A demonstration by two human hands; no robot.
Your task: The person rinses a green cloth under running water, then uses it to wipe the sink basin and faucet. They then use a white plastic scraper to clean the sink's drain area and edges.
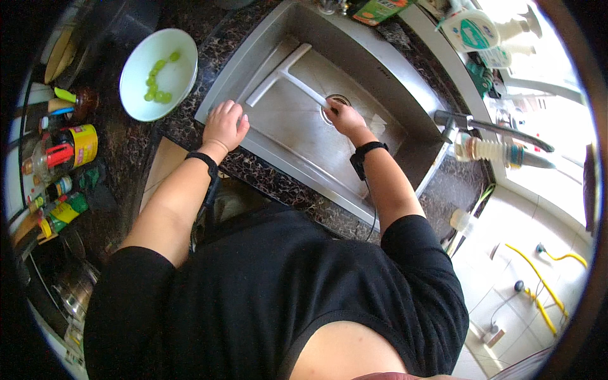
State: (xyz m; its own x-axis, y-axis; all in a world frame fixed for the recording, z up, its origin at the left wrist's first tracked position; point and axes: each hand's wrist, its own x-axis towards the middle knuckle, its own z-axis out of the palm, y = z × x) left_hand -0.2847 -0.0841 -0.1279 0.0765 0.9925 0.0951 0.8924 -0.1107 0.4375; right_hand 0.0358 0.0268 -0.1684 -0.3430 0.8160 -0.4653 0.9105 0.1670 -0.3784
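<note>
My right hand (348,119) grips the handle end of a pale T-shaped squeegee (299,81) over the sink's drain (338,100). The squeegee's long crossbar lies toward the far left part of the stainless steel sink (304,128). On the sink's left front rim rests my left hand (224,124), its fingers loosely bent and holding nothing. Left of that hand, a white bowl (183,95) with several green grapes (156,85) in it stands on the dark marbled counter (209,61).
A grey faucet (451,124) rises at the sink's right edge, with a ribbed hose (479,148) beside it. White pump bottles (470,31) stand near the window. Bottles with a yellow label (84,145) line the left counter. Yellow pipes (532,270) run along the tiled wall.
</note>
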